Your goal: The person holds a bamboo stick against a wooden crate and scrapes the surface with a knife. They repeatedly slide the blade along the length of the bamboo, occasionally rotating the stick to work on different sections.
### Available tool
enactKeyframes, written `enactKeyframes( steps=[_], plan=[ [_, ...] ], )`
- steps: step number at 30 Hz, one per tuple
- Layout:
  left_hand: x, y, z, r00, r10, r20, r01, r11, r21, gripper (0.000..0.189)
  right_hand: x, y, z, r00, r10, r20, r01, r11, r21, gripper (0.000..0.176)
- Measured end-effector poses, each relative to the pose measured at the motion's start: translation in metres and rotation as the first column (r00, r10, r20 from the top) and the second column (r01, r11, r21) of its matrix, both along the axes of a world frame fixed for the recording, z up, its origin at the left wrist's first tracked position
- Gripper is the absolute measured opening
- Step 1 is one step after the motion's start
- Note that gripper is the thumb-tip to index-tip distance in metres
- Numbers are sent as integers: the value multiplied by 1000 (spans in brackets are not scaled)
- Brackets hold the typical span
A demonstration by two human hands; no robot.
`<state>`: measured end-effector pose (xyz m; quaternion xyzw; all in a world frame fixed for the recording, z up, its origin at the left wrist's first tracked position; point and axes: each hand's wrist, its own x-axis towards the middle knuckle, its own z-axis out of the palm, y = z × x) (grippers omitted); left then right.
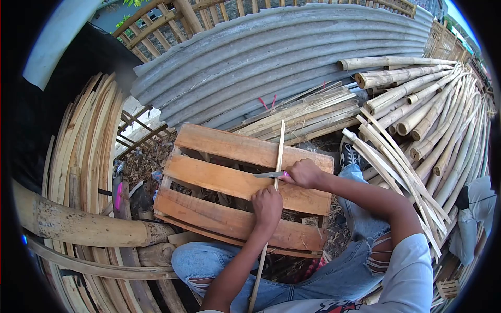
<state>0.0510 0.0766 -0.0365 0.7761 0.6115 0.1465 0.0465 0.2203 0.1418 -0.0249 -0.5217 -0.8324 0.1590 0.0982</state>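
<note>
A long, thin bamboo strip (281, 143) lies across the slatted wooden crate (209, 173), its near end passing down over my lap. My left hand (267, 207) is closed around the strip near the crate's middle. Just above it, my right hand (304, 174) grips a knife (269, 175) by its pink handle. The blade points left and crosses the strip between my two hands. The crate sits in front of my bent legs, its slats running left to right with dark gaps between them.
Whole bamboo poles (417, 101) are heaped on the right, with split strips (402, 177) beside my leg. More split bamboo (313, 112) lies beyond the crate before a corrugated metal sheet (250, 62). Wooden slats (86, 146) stand at left, above a thick bamboo pole (88, 229).
</note>
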Motion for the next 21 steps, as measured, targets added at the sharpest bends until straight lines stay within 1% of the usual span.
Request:
enactKeyframes(
  steps=[1, 2, 3, 4, 6, 8, 9, 10, 11, 12, 14, 16, 18, 19, 20, 21],
  plan=[
    [1, -1, -1, 1000, -3, -2, 3, 1000, 3, 14, 3, 9, -4, 998, -56, -12, 57, 998, 40, 57],
    [2, 0, -3, 999, -1, -33, 2, 1000, 20, 15, 17, 31, -21, 985, -152, -83, 159, 984, 86, 57],
    [3, -1, -5, 998, 2, -65, 0, 999, 37, 15, 31, 45, 0, 969, -233, 81, 230, 972, 44, 57],
    [4, -4, -5, 998, 2, -64, 1, 999, 44, 15, 50, 59, 5, 948, -287, 140, 281, 958, 65, 58],
    [5, -5, -4, 997, 1, -83, 5, 997, 74, 15, 69, 58, 11, 958, -267, 109, 255, 961, 112, 59],
    [4, -3, -6, 997, 1, -79, 4, 998, 62, 14, 62, 35, 3, 953, -296, 60, 298, 954, -25, 58],
    [5, -3, -7, 997, -1, -82, 5, 999, 40, 14, 53, 19, 0, 971, -239, 28, 240, 969, -50, 57],
    [6, -3, -6, 997, -4, -81, 7, 999, 34, 14, 40, 3, 6, 981, -192, -24, 187, 974, -130, 56],
    [6, -3, -2, 998, -2, -67, 4, 999, 33, 13, 31, -4, 3, 995, -74, -67, 66, 991, -113, 55],
    [5, -4, 0, 999, 3, -54, -2, 1000, 30, 13, 24, -12, 0, 995, -71, -72, 62, 990, -124, 55],
    [3, -4, -5, 997, 1, -71, 2, 999, 32, 13, 9, -24, 2, 996, 71, -49, -78, 986, -149, 53],
    [2, -3, -7, 997, -1, -79, 5, 999, 44, 12, 2, -25, -3, 996, 54, -73, -64, 986, -151, 53],
    [4, -3, -7, 995, 0, -105, 3, 1000, 24, 12, 4, -19, 5, 1000, 27, -9, -28, 993, -113, 53],
    [5, -4, -7, 994, -3, -106, 5, 1000, 22, 12, 7, -5, -2, 989, -136, -55, 129, 986, -109, 55],
    [6, -6, -7, 991, 3, -137, 2, 999, 41, 12, 19, 14, 2, 986, -165, -36, 160, 980, -116, 56],
    [8, -6, -7, 986, 10, -164, 1, 998, 67, 12, 30, 27, 7, 983, -184, 11, 184, 980, -73, 56]
  ],
)
